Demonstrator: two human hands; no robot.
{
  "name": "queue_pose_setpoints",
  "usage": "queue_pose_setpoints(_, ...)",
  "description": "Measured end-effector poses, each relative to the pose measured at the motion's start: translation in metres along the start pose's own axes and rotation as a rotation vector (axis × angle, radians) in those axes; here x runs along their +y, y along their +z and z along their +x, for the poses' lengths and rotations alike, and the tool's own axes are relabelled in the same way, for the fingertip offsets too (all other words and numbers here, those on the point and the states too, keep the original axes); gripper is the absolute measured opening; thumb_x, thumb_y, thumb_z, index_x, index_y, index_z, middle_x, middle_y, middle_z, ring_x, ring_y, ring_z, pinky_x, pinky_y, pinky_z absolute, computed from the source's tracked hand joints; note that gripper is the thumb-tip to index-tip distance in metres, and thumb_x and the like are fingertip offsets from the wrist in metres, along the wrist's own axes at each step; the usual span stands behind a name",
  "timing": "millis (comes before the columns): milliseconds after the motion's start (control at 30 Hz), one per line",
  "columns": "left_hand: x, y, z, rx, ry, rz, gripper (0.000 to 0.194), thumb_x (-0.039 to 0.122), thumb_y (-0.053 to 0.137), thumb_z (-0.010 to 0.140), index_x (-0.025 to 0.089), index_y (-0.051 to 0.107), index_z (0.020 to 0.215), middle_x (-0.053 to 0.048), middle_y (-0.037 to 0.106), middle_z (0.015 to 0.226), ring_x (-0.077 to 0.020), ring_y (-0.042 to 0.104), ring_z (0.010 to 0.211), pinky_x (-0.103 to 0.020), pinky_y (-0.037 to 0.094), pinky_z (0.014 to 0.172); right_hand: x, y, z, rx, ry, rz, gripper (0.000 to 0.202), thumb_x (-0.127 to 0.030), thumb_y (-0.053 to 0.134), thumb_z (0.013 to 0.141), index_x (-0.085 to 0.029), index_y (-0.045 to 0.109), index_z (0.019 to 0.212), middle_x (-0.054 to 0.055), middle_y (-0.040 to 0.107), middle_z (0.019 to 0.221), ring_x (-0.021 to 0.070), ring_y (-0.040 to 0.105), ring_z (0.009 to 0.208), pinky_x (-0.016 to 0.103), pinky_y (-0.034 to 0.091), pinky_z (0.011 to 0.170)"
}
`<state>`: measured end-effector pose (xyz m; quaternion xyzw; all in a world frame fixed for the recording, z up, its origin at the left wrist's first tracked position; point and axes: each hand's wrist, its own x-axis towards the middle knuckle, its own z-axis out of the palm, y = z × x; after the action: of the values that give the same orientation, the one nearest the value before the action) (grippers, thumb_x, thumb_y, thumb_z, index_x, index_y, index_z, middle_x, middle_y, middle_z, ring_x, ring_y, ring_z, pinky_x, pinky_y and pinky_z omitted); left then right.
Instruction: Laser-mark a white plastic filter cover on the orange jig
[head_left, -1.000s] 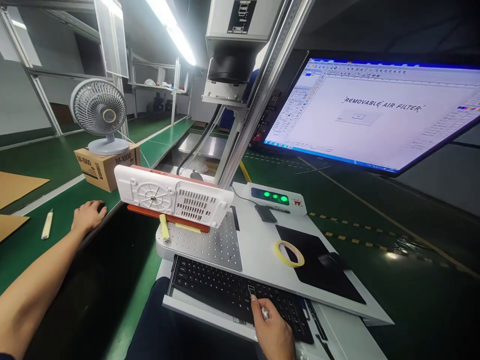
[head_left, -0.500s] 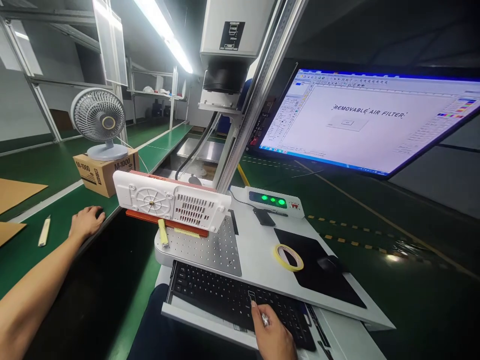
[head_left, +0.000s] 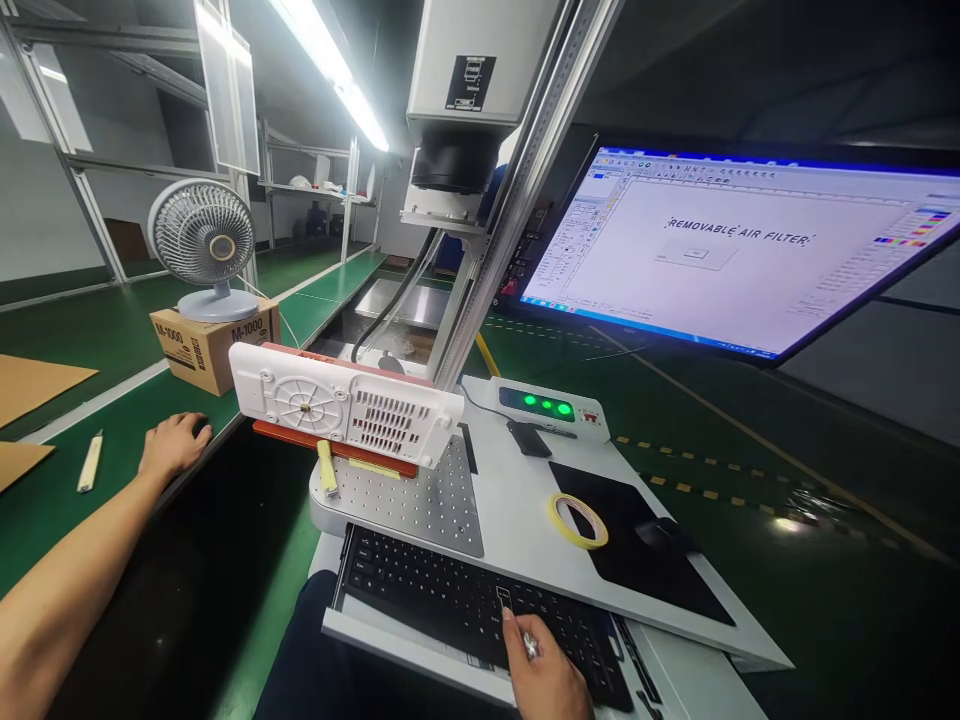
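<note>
My right hand (head_left: 544, 672) rests on the black keyboard (head_left: 457, 598) at the bottom, one finger on a key. My left hand (head_left: 171, 445) lies palm down on the edge of the green conveyor belt (head_left: 112, 400), covering a small dark object. A white plastic panel (head_left: 345, 403) with a round grille and vent slots stands tilted on a red fixture (head_left: 334, 448) over the perforated metal plate (head_left: 416, 495), under the laser head (head_left: 454, 160). The monitor (head_left: 739, 255) shows "REMOVABLE AIR FILTER".
A roll of yellow tape (head_left: 577, 520) and a black mouse (head_left: 660, 535) lie on the machine table. A control box (head_left: 551, 407) shows three green lights. A small fan (head_left: 204, 245) stands on a cardboard box (head_left: 210, 345). A cream-coloured knife (head_left: 88, 462) lies on the belt.
Only my view has shifted slightly. Both hands stay where they were.
</note>
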<state>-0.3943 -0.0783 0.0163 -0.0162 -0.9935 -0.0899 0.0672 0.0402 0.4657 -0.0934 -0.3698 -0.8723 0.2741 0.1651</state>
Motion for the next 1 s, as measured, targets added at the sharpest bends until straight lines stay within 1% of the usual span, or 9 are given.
queue_pose_setpoints(67,0.001,-0.001,-0.001,-0.002,0.001,-0.003,0.071,0.058,0.03,0.102,0.018,0.065,0.148,-0.021,0.059,0.16,-0.0478,0.055,0.143,-0.066,0.043,0.117,-0.002,-0.001,0.0,0.004,-0.007,0.007,0.048,-0.074,0.045,0.092,-0.032,0.061,0.076,0.004,0.072,0.073,0.0287,0.069,0.068,0.032,0.041,0.061)
queue_pose_setpoints(200,0.001,-0.002,-0.001,-0.001,0.001,-0.006,0.07,0.058,0.032,0.101,0.018,0.065,0.147,-0.022,0.059,0.16,-0.0477,0.055,0.143,-0.065,0.043,0.118,-0.011,-0.009,-0.001,-0.031,-0.013,0.006,0.046,-0.072,0.045,0.093,-0.033,0.063,0.076,0.004,0.074,0.073,0.0284,0.069,0.068,0.032,0.041,0.06)
queue_pose_setpoints(267,0.001,-0.002,-0.001,0.0,0.0,-0.003,0.07,0.057,0.031,0.101,0.018,0.065,0.148,-0.022,0.059,0.16,-0.0477,0.055,0.144,-0.065,0.042,0.118,-0.012,-0.009,-0.002,-0.036,-0.012,0.004,0.046,-0.071,0.045,0.093,-0.032,0.062,0.076,0.004,0.073,0.073,0.0284,0.069,0.068,0.032,0.041,0.06)
queue_pose_setpoints(433,0.001,-0.002,-0.001,-0.005,0.002,0.0,0.072,0.059,0.03,0.101,0.017,0.065,0.148,-0.023,0.059,0.16,-0.0483,0.055,0.144,-0.064,0.043,0.119,-0.006,-0.003,-0.003,0.002,0.009,0.002,0.048,-0.073,0.043,0.095,-0.033,0.061,0.078,0.003,0.072,0.073,0.0288,0.068,0.068,0.032,0.04,0.061)
queue_pose_setpoints(567,0.001,-0.002,-0.002,-0.008,-0.002,0.0,0.072,0.059,0.029,0.102,0.017,0.065,0.149,-0.022,0.059,0.16,-0.0479,0.055,0.144,-0.064,0.042,0.119,-0.007,-0.006,-0.001,-0.045,0.021,-0.005,0.047,-0.073,0.043,0.093,-0.033,0.063,0.079,0.004,0.074,0.076,0.0292,0.069,0.069,0.033,0.042,0.062)
queue_pose_setpoints(733,0.001,-0.002,-0.001,-0.013,0.0,0.003,0.073,0.059,0.028,0.102,0.017,0.064,0.149,-0.022,0.059,0.159,-0.0479,0.055,0.144,-0.064,0.043,0.118,-0.006,-0.011,-0.001,-0.075,-0.011,-0.023,0.045,-0.07,0.045,0.097,-0.033,0.064,0.081,0.004,0.077,0.079,0.0295,0.073,0.074,0.032,0.045,0.064)
queue_pose_setpoints(1000,-0.001,0.001,0.0,-0.009,0.002,0.004,0.072,0.059,0.028,0.102,0.018,0.064,0.149,-0.023,0.06,0.158,-0.0476,0.055,0.144,-0.064,0.042,0.118,-0.002,-0.008,0.001,-0.05,-0.033,-0.027,0.042,-0.067,0.048,0.096,-0.033,0.066,0.08,0.005,0.079,0.08,0.0303,0.075,0.074,0.032,0.047,0.062)
